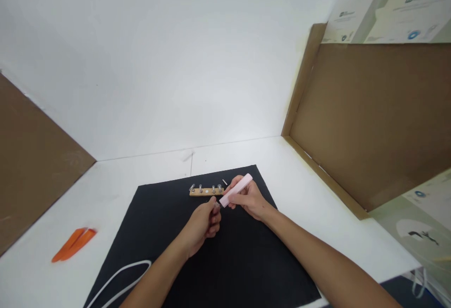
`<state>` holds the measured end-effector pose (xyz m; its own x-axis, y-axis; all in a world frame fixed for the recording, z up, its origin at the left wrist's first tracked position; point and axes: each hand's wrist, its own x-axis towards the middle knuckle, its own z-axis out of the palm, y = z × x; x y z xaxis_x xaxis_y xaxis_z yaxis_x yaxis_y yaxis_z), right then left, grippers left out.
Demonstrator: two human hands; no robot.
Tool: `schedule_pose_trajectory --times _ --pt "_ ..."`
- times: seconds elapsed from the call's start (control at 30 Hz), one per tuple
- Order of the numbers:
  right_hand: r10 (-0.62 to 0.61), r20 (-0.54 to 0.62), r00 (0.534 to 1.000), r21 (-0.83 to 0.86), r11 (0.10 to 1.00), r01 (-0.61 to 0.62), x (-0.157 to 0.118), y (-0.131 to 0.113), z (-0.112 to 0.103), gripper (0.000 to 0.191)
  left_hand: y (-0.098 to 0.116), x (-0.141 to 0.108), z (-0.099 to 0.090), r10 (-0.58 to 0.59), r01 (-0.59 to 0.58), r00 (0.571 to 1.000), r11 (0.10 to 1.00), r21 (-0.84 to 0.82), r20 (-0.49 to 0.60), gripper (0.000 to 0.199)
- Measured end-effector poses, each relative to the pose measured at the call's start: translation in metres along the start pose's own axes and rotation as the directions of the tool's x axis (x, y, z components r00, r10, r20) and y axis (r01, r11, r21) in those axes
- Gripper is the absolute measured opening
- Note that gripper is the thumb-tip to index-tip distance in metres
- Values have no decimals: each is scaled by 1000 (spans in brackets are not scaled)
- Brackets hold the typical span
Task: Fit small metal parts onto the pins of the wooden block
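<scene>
My right hand [245, 199] is wrapped round a pink stick-shaped tool [241, 186], whose lower end slants down toward my left fingertips. In my left hand [205, 223] the thumb and fingers pinch a small, shiny piece [217, 204], too small to name. The tool's tip comes close to that piece; whether they touch I cannot tell. Just beyond both hands lies a light wooden strip [207, 192] with several small shiny pegs or hooks standing on it and a pale spot in the middle. My right fingers partly cover the strip's right end.
A black mat [229, 261] lies under the hands on the white table [299, 204]. A small white stick [224, 182] rests near its far edge. Orange objects [73, 245] and a white cable [130, 265] are at left. Brown cardboard [373, 120] stands at right.
</scene>
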<state>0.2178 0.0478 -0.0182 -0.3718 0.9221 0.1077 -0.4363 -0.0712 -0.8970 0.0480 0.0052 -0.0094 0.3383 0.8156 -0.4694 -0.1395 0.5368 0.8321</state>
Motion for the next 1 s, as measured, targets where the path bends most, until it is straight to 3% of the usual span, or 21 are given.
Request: schedule_pose_trajectory --times 0.17,0.33,0.47,0.67,0.87,1.0 --pt "-117 -179 977 -123 988 96 -1 -2 2 34 -1 4 -1 23 -21 997 1000 17 -77 57" --pt "-95 -117 989 -135 988 79 -8 -5 10 33 -3 6 -2 15 -13 996 1000 25 -85 52" --pt "-101 -139 985 -182 980 74 -10 -8 12 32 -5 7 -3 51 -48 995 998 42 -89 43" --pt "-72 -79 994 -166 984 58 -9 -6 9 32 -4 6 -1 71 -75 992 997 -30 -102 34" --pt "-158 -253 954 -237 967 97 -1 1 4 28 -1 6 0 67 -75 993 994 -75 -100 31" --pt "-97 -196 976 -181 982 61 -1 0 5 33 -4 6 -1 128 -129 989 992 -10 -78 35"
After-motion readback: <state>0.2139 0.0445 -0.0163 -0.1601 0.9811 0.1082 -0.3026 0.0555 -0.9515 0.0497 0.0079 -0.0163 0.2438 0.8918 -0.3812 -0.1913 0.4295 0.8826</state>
